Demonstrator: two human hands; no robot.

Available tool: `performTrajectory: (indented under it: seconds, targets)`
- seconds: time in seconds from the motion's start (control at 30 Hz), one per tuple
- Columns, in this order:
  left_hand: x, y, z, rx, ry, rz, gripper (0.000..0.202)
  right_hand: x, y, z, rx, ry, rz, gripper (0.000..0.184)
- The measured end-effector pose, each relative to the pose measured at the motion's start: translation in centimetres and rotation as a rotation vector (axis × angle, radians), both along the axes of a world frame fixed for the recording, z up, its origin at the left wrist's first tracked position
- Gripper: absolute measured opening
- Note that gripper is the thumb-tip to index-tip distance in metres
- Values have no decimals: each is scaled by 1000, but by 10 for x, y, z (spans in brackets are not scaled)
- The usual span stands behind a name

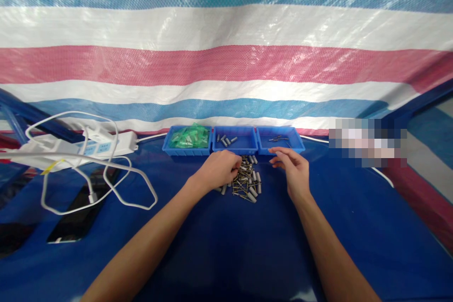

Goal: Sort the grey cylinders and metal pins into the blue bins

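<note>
My left hand [220, 170] has its fingers curled down at the left side of a pile of thin metal screws [242, 181] and short grey cylinders [252, 197]. Whatever its fingertips hold is hidden. My right hand [296, 170] hovers just in front of the right blue tray [300, 146], its fingers loosely bent and apart, with nothing visible between them. A few thin dark screws [279, 138] lie in that tray. Several grey cylinders [224, 140] lie in the middle blue tray [247, 150]. Green plastic packets [191, 137] fill the left blue tray [186, 152].
A white power strip [106, 146] with looping white cables [136, 206] stands at the left. A black phone [76, 212] lies beneath the cables on the blue table [226, 255]. Behind the trays hangs a striped plastic sheet [226, 66]. A blurred-out patch [368, 144] covers the right back.
</note>
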State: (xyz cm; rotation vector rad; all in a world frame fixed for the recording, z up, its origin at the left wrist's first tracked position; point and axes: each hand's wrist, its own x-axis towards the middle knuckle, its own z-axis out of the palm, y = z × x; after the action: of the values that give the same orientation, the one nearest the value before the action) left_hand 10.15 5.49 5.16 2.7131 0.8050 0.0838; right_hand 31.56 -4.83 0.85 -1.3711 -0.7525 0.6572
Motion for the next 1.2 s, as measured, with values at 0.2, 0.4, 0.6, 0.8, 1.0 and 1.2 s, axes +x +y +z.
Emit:
performTrajectory:
  seconds: [0.2,0.4,0.6,0.8,1.0,1.2]
  targets:
    - [-4,4,-2,24,-67,-76,10,-3,1,-3,-2,14,35,16]
    - [-10,8,11,-88,-190,-71,8,-4,0,-4,-11,3,57,16]
    - [-10,8,20,-303,-413,-109,7,-9,0,-4,-8,-20,172,19]
    - [-5,5,18,-301,-562,-92,14,-17,0,-1,-7,3,306,23]
    - [-5,7,17,-313,-602,-100,7,-17,0,0,-15,7,348,25]
    - [-3,8,16,-319,-620,-100,6,-14,0,-1,-34,23,361,27]
